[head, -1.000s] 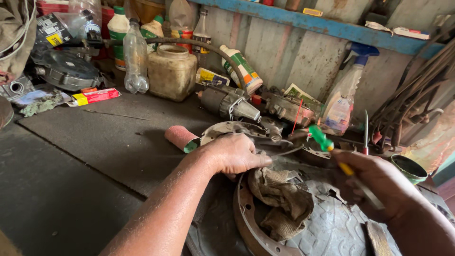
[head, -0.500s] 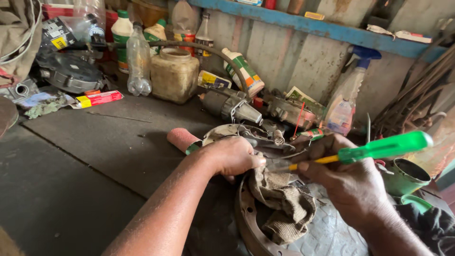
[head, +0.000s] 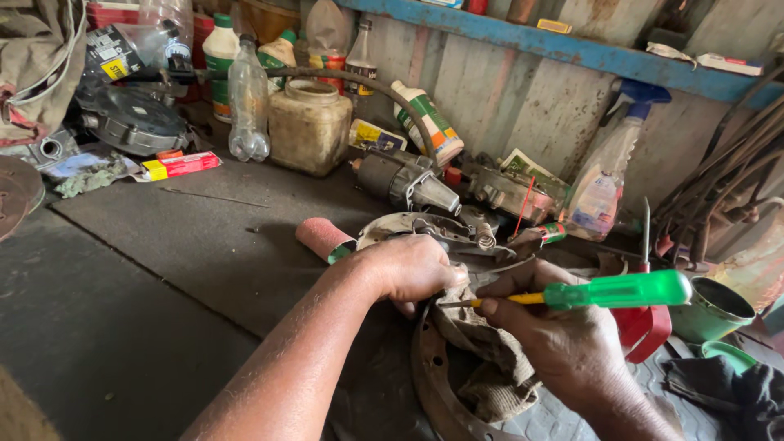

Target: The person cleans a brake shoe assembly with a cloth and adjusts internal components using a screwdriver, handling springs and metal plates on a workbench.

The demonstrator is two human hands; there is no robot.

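Cluttered bench [head: 163, 269]: left hand [head: 412, 265] presses down on a rag [head: 490, 359]; right hand [head: 563, 343] is clenched around a green screwdriver [head: 612, 291] over a rusty ring [head: 429, 384].

Green translucent plastic screwdriver handle [head: 617, 290]: glossy, smooth. Round rusty metal plate [head: 431, 384]: rough, matt. Crumpled grey-brown cloth rag [head: 488, 359]: coarse, stained. Dark desk [head: 163, 269]: matt, dusty. Clear plastic bottle [head: 247, 102], far left: shiny.
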